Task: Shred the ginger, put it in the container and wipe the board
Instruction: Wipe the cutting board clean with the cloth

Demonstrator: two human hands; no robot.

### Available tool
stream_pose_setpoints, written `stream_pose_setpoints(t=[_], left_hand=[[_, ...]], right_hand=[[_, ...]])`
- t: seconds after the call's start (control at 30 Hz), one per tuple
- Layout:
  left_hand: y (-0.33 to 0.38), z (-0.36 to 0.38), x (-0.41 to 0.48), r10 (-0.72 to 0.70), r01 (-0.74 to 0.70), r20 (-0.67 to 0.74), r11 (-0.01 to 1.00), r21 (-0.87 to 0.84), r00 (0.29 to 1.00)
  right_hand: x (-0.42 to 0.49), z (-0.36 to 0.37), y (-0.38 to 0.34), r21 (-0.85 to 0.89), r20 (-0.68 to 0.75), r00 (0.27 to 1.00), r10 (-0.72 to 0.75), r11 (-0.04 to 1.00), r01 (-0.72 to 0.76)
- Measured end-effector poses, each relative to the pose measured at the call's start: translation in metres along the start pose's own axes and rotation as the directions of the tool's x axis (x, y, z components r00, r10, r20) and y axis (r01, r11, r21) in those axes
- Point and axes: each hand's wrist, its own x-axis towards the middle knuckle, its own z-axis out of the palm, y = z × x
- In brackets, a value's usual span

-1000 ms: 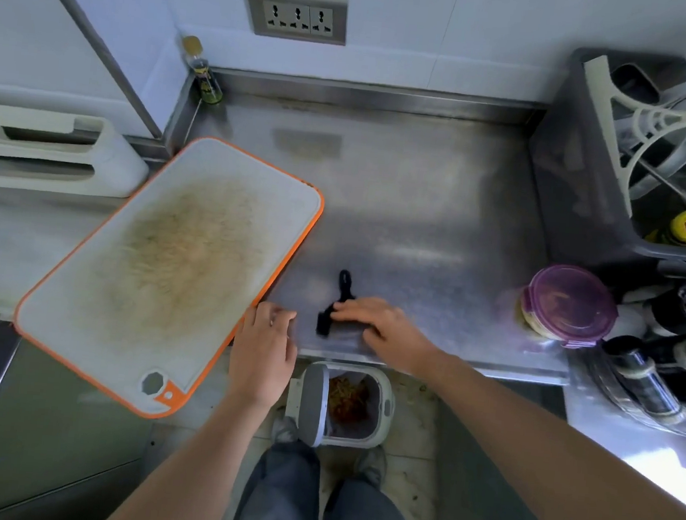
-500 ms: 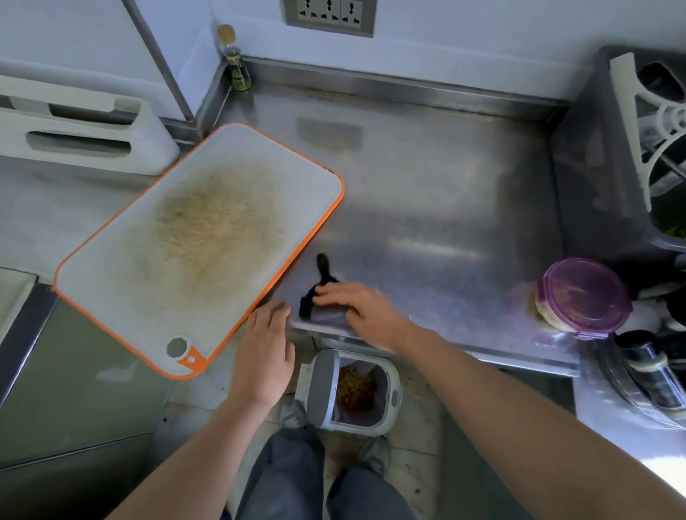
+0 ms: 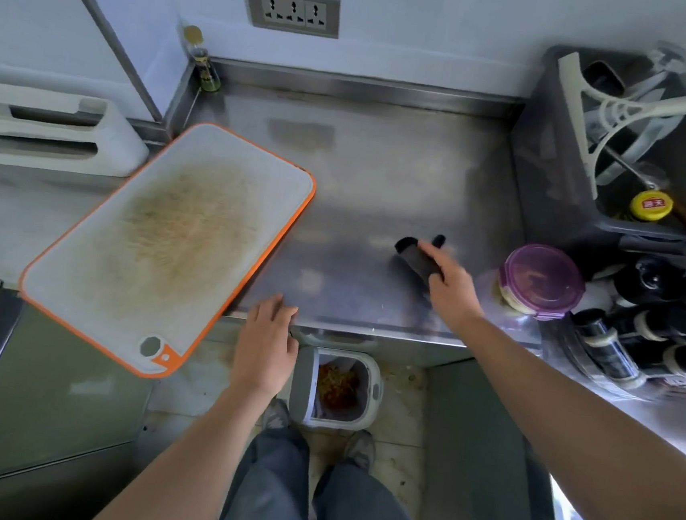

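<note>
While the right fingers (image 3: 428,249) curl round a dark cloth (image 3: 414,260), gripping it bunched and low over the counter (image 3: 383,171), the cloth sits well right of the board (image 3: 167,243). Right hand (image 3: 451,289) is closer to the purple-lidded container (image 3: 542,279) than to the board.

Left fingers (image 3: 274,303) are loose and straight, holding nothing. The tips rest at the counter's front edge, just right of the board's near long side. Left hand (image 3: 269,338) is not touching the board.

Board: orange rim, a yellow-brown stain across its middle, no ginger shreds to be seen on it. Container is lidded, with pale contents inside; ginger likely, cannot confirm.

Risks, as I judge them:
- The board's near corner, the one with the hanging hole, juts past the counter's front edge. Wiping pressure there with no steadying hand could tip or skate it.
- A bunched cloth wipes a narrow strip and may smear the stain.
- Scraps swept off the board's near edge could miss the bin (image 3: 337,385), which stands below and right of that corner.
</note>
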Motion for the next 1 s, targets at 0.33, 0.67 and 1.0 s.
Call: stream_pose_setpoints(t=[0.33, 0.67, 1.0], left_hand=[[0.009, 0.002, -0.002, -0.002, 0.002, -0.002, 0.999, 0.034, 1.0], [0.03, 0.008, -0.006, 0.028, -0.028, 0.018, 1.0, 0.006, 0.999], [0.026, 0.007, -0.004, 0.035, -0.035, 0.022, 0.999, -0.019, 0.999]], right_hand=[[-0.084, 0.058, 0.019, -0.079, 0.335, 0.876, -0.348, 0.916, 0.394], [-0.08, 0.037, 0.026, -0.149, -0.106, 0.982, -0.154, 0.979, 0.138], [-0.09, 0.048, 0.012, -0.273, 0.029, 0.853, -0.521, 0.817, 0.508]])
